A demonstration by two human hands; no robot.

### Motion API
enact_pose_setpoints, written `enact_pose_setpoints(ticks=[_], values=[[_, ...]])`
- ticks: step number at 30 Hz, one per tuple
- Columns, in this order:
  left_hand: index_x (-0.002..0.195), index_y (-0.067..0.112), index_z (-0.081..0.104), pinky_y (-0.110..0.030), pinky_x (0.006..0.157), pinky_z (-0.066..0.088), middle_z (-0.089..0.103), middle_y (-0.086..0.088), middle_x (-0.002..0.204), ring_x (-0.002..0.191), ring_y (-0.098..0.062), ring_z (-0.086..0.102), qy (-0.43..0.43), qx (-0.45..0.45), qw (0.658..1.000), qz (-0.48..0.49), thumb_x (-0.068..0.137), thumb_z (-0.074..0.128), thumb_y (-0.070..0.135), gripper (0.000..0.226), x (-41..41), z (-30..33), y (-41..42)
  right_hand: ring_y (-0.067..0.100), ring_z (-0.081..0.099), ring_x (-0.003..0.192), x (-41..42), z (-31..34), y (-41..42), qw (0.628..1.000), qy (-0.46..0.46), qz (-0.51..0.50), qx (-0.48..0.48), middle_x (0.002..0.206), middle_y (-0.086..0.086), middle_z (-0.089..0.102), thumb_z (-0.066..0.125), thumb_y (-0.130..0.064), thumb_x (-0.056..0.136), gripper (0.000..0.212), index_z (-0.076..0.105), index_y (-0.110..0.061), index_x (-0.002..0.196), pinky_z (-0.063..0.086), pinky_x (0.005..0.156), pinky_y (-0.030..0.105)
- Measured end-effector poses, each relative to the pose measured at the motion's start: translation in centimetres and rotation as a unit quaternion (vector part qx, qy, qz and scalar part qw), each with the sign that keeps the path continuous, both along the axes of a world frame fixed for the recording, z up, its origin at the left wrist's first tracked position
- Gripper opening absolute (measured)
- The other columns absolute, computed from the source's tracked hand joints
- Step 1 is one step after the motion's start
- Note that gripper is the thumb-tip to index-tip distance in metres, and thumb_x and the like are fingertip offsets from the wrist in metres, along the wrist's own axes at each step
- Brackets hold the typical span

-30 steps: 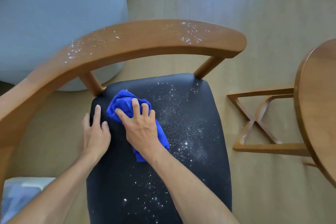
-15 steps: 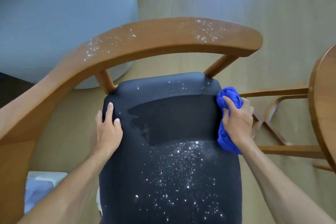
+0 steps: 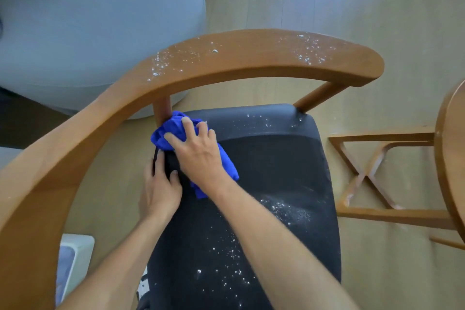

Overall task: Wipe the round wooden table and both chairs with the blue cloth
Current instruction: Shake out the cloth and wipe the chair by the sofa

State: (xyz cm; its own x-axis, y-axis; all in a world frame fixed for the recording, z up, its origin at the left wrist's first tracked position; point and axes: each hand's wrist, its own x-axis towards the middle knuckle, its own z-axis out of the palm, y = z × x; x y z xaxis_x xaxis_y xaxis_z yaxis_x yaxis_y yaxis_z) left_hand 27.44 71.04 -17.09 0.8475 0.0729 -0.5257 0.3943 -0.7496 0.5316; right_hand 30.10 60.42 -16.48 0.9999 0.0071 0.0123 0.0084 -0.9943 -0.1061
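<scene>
A wooden chair has a black padded seat (image 3: 264,171) and a curved backrest rail (image 3: 251,58). White crumbs speckle the rail, the seat's back edge and its front half; a band across the middle of the seat looks wiped. My right hand (image 3: 198,151) grips the bunched blue cloth (image 3: 173,128) and presses it on the seat's back left corner, against the rail's left post. Just in front of it, my left hand (image 3: 158,191) rests flat on the seat's left edge. The round wooden table's rim (image 3: 450,158) shows at the right edge.
The table's crossed wooden base (image 3: 377,173) stands on the floor right of the chair, dusted with white powder. A large grey rounded cushion seat (image 3: 88,33) fills the top left. A white box (image 3: 75,259) sits on the floor at the lower left.
My right hand swept the cloth from the seat's left to its right edge, then back to the back left corner, leaving a cleaner band. My left hand stayed on the seat's left edge.
</scene>
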Motion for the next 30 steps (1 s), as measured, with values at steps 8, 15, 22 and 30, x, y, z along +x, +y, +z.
enact_pose_setpoints(ticks=[8, 15, 22, 30], values=[[0.151, 0.039, 0.013, -0.046, 0.105, 0.033, 0.011, 0.003, 0.160, 0.139, -0.028, 0.029, 0.041, 0.044, 0.998, 0.015, 0.099, 0.038, 0.029, 0.058, -0.3, -0.2, -0.5, 0.039, 0.047, 0.107, -3.8, 0.2, -19.7, 0.979, 0.064, -0.193, -0.003, 0.136, 0.015, 0.045, 0.046, -0.015, 0.089, 0.040, 0.061, -0.029, 0.123, 0.042, 0.085, 0.045], [0.151, 0.037, 0.018, -0.046, 0.104, 0.034, 0.016, 0.002, 0.159, 0.137, -0.028, 0.033, 0.026, 0.049, 0.998, 0.021, 0.098, 0.041, 0.026, 0.058, -0.3, -0.7, -0.7, 0.042, 0.037, 0.119, -15.7, 0.4, -24.5, 0.864, 0.016, -0.497, 0.073, 0.136, 0.019, 0.038, 0.050, -0.015, 0.093, 0.036, 0.060, -0.023, 0.127, 0.035, 0.103, 0.044], [0.142, 0.033, 0.043, -0.034, 0.106, 0.032, 0.042, 0.004, 0.148, 0.133, -0.023, 0.041, 0.023, -0.066, 0.989, 0.128, 0.097, 0.036, 0.018, 0.048, 0.7, -1.5, 1.3, 0.035, 0.048, 0.097, -4.8, 1.0, -4.7, 0.960, -0.033, -0.246, 0.126, 0.129, 0.012, 0.048, 0.055, -0.031, 0.085, 0.040, 0.058, -0.031, 0.125, 0.044, 0.083, 0.040], [0.130, 0.031, 0.056, -0.043, 0.108, 0.038, 0.057, 0.003, 0.135, 0.123, -0.021, 0.052, 0.076, -0.146, 0.959, 0.229, 0.094, 0.039, 0.020, 0.041, 0.3, -1.4, 2.4, 0.043, 0.050, 0.116, -6.5, -0.3, 0.0, 0.997, 0.023, -0.067, 0.015, 0.146, 0.011, 0.043, 0.056, -0.045, 0.083, 0.040, 0.057, -0.037, 0.122, 0.047, 0.081, 0.051]])
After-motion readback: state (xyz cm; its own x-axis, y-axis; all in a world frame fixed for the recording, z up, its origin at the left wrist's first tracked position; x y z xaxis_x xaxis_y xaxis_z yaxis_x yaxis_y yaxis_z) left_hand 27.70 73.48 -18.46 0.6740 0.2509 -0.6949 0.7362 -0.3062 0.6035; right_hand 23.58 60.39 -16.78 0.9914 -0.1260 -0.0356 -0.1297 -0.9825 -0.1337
